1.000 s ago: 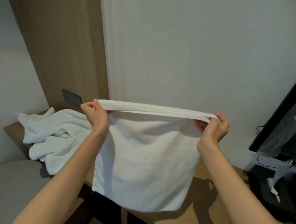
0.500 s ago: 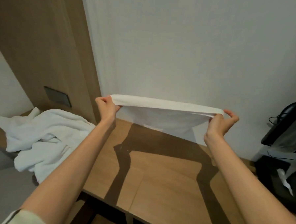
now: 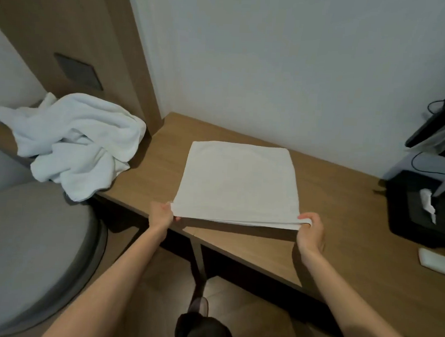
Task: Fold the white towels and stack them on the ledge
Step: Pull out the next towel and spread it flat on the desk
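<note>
At the far left a grey round seat (image 3: 31, 248) sits below the counter (image 3: 330, 205). Above it a heap of white towels (image 3: 73, 145) lies crumpled on the counter's left end, with one fold hanging over the front edge. Behind the heap rises a wooden wall panel (image 3: 114, 46) with a dark plate (image 3: 78, 71) set into it.

The left hand (image 3: 161, 214) pinches the near left corner of the folded white towel (image 3: 237, 182), its fingers curled round the cloth. The towel lies spread as a flat square in the middle of the counter, its far edge near the white wall but apart from it. Its near edge, held between both hands, is raised a little off the wood (the stacked layers show along that edge). The right hand (image 3: 311, 228) grips the near right corner, thumb over the cloth and fingers curled beneath.

Further right, well apart from the towel, a black box (image 3: 414, 217) stands on the counter with white paper (image 3: 427, 204) sticking out of its top. A flat white object (image 3: 437, 260) lies just in front of the box, and a dark screen (image 3: 437, 123) leans above it.
</note>
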The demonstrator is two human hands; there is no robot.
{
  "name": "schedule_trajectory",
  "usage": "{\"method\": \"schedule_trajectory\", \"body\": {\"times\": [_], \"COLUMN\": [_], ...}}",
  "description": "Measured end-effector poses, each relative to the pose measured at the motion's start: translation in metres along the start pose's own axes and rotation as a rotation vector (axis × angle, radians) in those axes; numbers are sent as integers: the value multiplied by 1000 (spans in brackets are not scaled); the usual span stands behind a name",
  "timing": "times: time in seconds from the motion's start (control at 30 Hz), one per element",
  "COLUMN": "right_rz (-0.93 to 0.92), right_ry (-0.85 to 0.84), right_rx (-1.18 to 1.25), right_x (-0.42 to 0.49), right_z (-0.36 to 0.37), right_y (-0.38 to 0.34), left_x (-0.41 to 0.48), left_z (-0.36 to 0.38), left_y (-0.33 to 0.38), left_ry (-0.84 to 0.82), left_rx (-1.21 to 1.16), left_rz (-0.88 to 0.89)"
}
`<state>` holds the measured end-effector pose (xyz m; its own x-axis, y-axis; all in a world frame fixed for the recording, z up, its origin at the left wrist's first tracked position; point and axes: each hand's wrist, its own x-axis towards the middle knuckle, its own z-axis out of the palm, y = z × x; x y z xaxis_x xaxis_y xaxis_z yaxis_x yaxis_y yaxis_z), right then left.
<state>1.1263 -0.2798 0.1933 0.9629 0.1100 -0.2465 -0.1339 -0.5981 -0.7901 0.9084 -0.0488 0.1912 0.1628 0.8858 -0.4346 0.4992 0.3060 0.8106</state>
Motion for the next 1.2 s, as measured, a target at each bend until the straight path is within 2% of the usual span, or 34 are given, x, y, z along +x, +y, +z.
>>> {"method": "schedule_trajectory", "body": {"times": [0.1,0.27,0.33,0.4,0.6,0.7,0.77,0.87,1.03,1.13,1.2], "right_rz": [-93,-433,-542,-586,-607,-580,-601,-652,-723,-744,-731], "right_ry": [-129,-262,-278,-275,-238,-258,-225,-226,-369,-440,-458], "right_rx": [-247,-701,-882,-956,-999,-996,-930,-751,-679,-707,-700], "right_x": [-9,-20,-22,-24,-27,-27,-26,-23,-11,1,11], "right_z": [-11,-36,-42,-46,-52,-51,-49,-37,14,52,76], "right_y": [30,61,68,73,76,64,54,32,-8,-16,-16], "left_x": [-11,-20,-22,-25,-31,-35,-39,-45,-51,-43,-30], "left_z": [-6,-11,-13,-13,-12,-11,-8,2,60,113,140], "left_y": [-29,-52,-57,-60,-64,-61,-56,-38,-4,-3,-10], "left_ry": [41,56,47,29,-1,51,132,204,5,-178,-212], "left_rx": [75,266,335,401,336,347,423,469,524,734,871], "left_rz": [-14,56,82,113,78,48,79,221,636,729,737]}}
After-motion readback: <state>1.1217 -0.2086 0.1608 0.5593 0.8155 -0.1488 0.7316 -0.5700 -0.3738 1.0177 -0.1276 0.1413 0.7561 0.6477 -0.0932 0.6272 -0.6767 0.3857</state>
